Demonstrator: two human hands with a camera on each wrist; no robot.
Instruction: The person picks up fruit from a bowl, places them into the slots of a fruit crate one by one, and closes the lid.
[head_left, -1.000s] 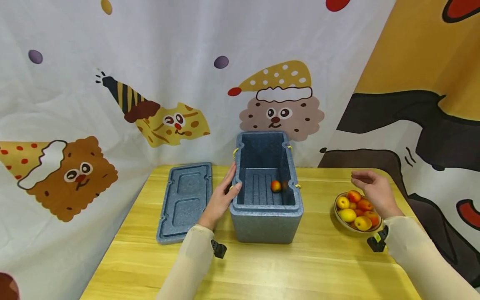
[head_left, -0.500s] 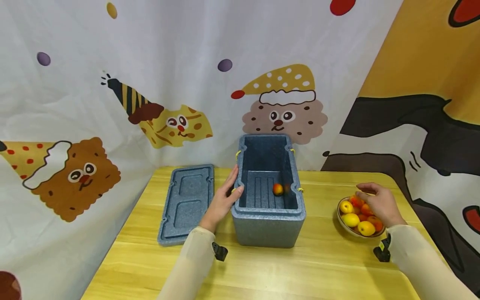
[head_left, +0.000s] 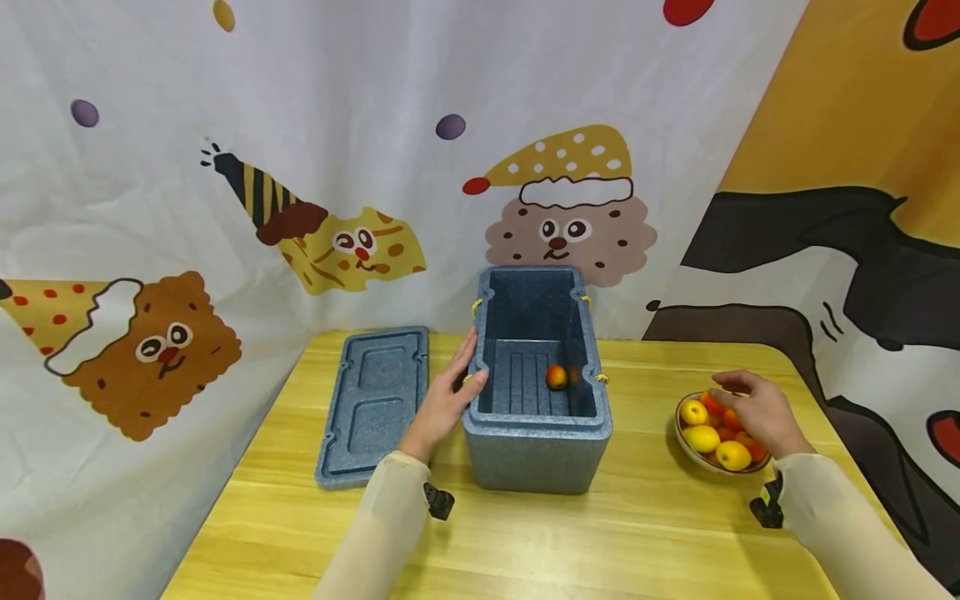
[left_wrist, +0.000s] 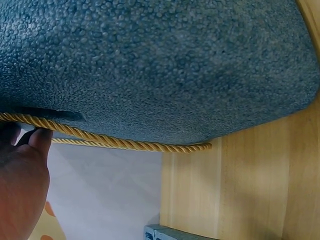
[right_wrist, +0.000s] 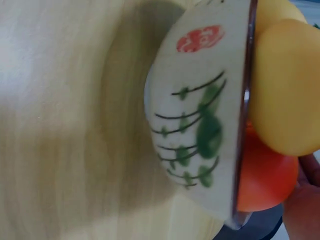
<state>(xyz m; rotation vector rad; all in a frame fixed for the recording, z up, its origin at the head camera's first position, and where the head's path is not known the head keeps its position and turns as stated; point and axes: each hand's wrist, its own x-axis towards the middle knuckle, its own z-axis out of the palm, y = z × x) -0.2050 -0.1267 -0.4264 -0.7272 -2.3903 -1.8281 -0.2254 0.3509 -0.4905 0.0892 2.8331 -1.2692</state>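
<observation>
An uncovered blue-grey foam box (head_left: 537, 454) stands on the table with one red-yellow fruit (head_left: 556, 377) on its floor. My left hand (head_left: 442, 400) rests against the box's left side, thumb at the rim. In the left wrist view its fingertips (left_wrist: 41, 139) lie by the yellow rope (left_wrist: 125, 142). My right hand (head_left: 761, 412) is over the fruit bowl (head_left: 693, 457), fingers bent, a gap showing between thumb and forefinger. Yellow fruits (head_left: 732, 455) and orange-red fruits (right_wrist: 265, 175) fill the bowl. The right fingertips are close to an orange-red fruit; contact is hard to see.
The box's lid (head_left: 375, 408) lies flat on the table (head_left: 525, 542), left of the box. Yellow rope loops (head_left: 602, 378) show on the box's sides. A printed cloth (head_left: 360, 100) hangs behind the table.
My right hand has come down from above the bowl to its fruit and is nearly still now. The left hand stays on the box. The head view has shifted slightly.
</observation>
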